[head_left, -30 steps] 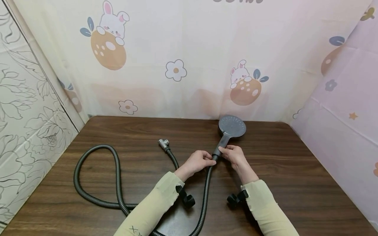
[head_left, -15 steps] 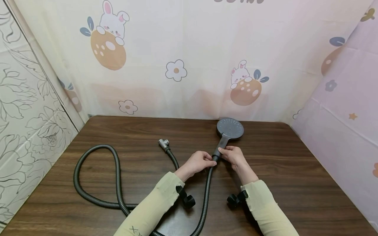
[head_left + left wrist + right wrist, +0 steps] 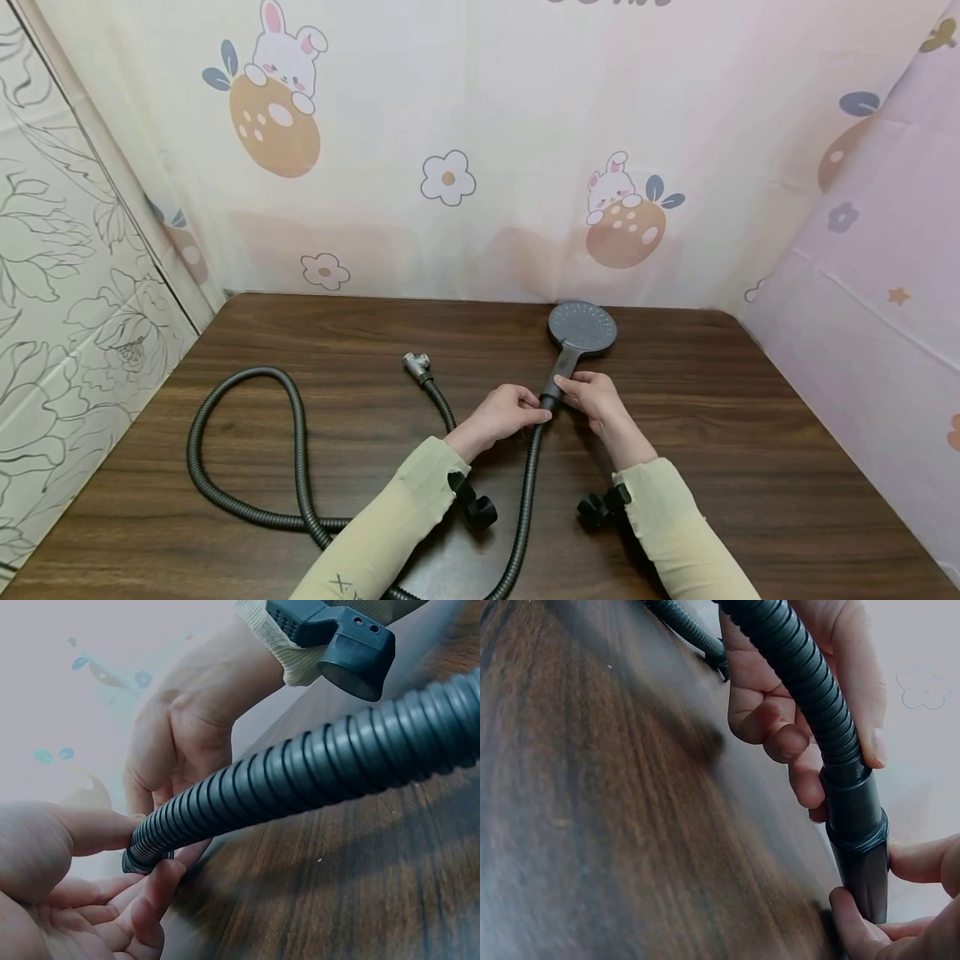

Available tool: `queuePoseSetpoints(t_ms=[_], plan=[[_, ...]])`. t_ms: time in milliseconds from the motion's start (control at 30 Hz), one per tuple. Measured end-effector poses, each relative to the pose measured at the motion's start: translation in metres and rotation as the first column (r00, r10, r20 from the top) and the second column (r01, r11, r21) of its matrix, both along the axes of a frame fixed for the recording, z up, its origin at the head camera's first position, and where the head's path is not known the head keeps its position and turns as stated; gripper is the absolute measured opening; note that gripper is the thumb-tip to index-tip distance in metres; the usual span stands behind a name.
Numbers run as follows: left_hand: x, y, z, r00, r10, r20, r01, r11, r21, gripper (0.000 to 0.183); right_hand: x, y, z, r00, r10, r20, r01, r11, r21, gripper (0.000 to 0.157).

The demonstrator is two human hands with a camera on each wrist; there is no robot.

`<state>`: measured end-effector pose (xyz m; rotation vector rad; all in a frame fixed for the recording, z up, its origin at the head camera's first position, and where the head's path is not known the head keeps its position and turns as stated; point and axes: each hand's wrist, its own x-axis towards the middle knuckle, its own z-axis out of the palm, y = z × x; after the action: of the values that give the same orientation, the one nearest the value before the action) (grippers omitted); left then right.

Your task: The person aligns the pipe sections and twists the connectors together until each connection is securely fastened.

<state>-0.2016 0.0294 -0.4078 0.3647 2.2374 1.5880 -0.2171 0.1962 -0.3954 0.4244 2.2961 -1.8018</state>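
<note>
A grey shower head [image 3: 582, 327] points its round, dotted face upward near the back of the table. Thumb and fingers of my right hand [image 3: 596, 398] pinch its handle [image 3: 563, 367]. Just below, my left hand [image 3: 501, 414] pinches the dark collar [image 3: 853, 806] where the ribbed shower hose [image 3: 527, 492] meets the handle. In the right wrist view the collar sits against the handle's end, with the two hands on either side of the joint. From the left wrist view the hose [image 3: 285, 776] runs away from the fingers, raised over the wood.
The hose loops across the left of the brown wooden table [image 3: 712, 400], partly hidden under the left sleeve [image 3: 390, 517]. Its free end carries a silver metal fitting [image 3: 417, 367]. A printed curtain [image 3: 510, 108] hangs behind the table. Each wrist wears a black camera mount [image 3: 477, 508].
The shower head has tilted and shifted slightly left and toward me. Both hands keep their hold at the joint, almost unmoved.
</note>
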Motion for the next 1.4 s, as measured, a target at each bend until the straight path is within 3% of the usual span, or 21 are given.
queuePoseSetpoints(t_ms=[567,1200,1400], plan=[[-0.001,-0.001,-0.001,1.0,-0.003,0.027,0.003,1.0,0.012,0.019,0.0,0.007,0.012,0.993,0.109,0.051,-0.109,0.994,-0.011,0.064],[-0.001,-0.001,-0.002,1.0,0.007,0.03,-0.008,1.0,0.009,0.021,0.004,0.011,0.012,0.996,0.093,0.014,-0.093,0.995,-0.035,0.061],[-0.001,-0.003,-0.003,0.999,0.017,0.041,-0.017,1.0,0.015,0.022,0.005,0.01,0.013,0.998,0.069,-0.007,-0.069,0.998,0.013,0.058]])
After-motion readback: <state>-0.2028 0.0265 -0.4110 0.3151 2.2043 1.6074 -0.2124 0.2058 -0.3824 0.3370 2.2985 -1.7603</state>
